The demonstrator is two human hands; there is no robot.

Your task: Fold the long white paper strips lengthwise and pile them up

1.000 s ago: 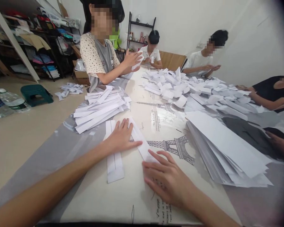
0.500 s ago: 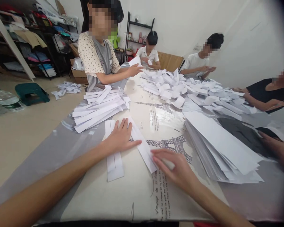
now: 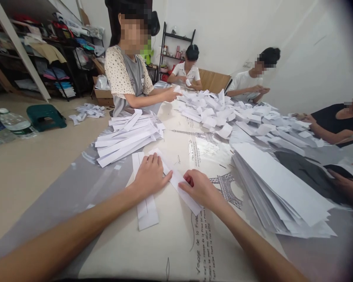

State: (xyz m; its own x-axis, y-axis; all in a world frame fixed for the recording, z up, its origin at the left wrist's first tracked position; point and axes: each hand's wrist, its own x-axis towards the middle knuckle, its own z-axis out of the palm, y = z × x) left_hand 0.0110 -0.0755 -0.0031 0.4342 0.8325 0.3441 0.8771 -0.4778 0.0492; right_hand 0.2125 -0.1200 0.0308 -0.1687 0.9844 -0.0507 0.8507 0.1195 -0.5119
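L hand [image 3: 151, 176] was laid flat, fingers together, pressed palm-down on two paper strips at once: a long strip [image 3: 145, 203] running toward the viewer, and a second, slanted strip [image 3: 182, 188] crossing under the thumb. R hand [image 3: 200, 188] was curled, fingertips pressed down on the slanted strip just beside the L thumb; whether an edge was pinched or only pressed cannot be told, knuckles hid it. Both strips lay on the table cover [image 3: 176, 243] w/ tower print, near the front edge, between a pile of folded strips [image 3: 128, 137] at left and a stack of flat sheets [image 3: 279, 188] at right.

Step judged: a fold being set in the slanted strip, L hand as anchor, R hand as creasing hand. Next move judged to call for steady hold by L hand, edges kept aligned, firm sliding pressure along the fold line; slip of the strip would skew the crease.

Heap of folded pieces [image 3: 223, 113] noted mid-table. Other persons were seated round the far sides, e.g. one in a dotted top [image 3: 126, 78], hands on own paper.
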